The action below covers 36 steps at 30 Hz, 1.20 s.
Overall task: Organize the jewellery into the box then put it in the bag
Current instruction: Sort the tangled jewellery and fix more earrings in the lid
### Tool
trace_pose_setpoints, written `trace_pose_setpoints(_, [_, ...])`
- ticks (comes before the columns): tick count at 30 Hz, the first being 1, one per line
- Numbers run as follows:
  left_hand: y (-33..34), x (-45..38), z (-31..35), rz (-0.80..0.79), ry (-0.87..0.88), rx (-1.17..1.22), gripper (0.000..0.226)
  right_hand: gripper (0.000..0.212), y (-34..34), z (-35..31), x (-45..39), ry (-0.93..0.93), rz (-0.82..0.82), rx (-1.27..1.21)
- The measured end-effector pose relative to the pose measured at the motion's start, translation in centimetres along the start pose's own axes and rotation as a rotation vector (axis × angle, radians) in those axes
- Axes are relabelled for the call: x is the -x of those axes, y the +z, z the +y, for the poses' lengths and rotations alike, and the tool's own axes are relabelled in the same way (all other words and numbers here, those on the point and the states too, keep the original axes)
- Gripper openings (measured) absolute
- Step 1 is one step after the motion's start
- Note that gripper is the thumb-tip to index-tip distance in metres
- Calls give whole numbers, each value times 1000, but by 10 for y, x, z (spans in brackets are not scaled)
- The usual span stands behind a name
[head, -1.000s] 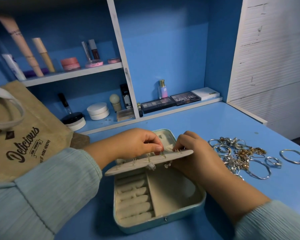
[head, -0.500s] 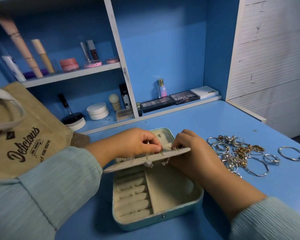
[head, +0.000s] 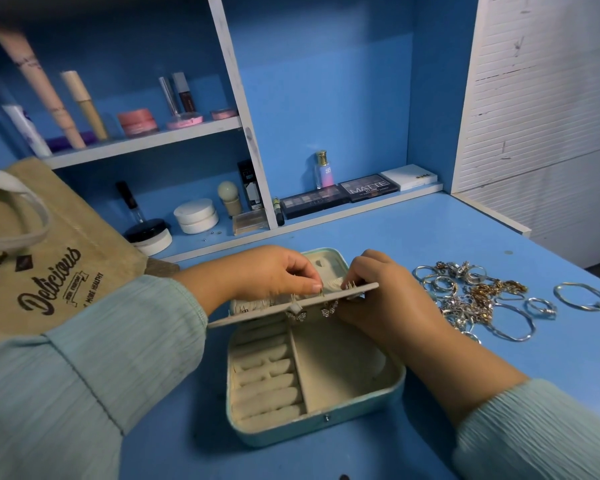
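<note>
Both hands, left and right, pinch earring panel over open box

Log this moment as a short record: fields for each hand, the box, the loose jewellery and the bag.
left hand: pinches the upper edge of the earring panel
right hand: grips the panel's right end, fingers curled
earring panel: held raised and roughly level over the open jewellery box; butterfly earrings hang below it
jewellery box: open on the blue table; ring rolls left, bare compartment right
loose jewellery: heaped on the table right of the box
bag: far left, lettered "Delicious"
</note>
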<state>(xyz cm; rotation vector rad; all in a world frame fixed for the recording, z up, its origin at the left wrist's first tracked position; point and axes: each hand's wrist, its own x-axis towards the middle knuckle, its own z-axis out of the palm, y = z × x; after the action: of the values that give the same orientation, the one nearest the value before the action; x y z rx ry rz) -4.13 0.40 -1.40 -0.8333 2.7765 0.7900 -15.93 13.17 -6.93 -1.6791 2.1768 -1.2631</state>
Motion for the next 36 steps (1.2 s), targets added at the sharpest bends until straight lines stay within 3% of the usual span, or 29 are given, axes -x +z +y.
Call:
trace_pose_setpoints(12, [0, -1, 2, -27, -23, 8, 11, 22, 0, 0, -1, -10, -11, 9])
trace_pose_setpoints(18, [-7, 0, 7, -65, -53, -43, 10, 36, 1, 2, -1, -14, -12, 5])
trace_pose_setpoints(36, [-13, -4, 19, -183, -132, -99, 10, 37, 1, 1, -1, 27, -24, 5])
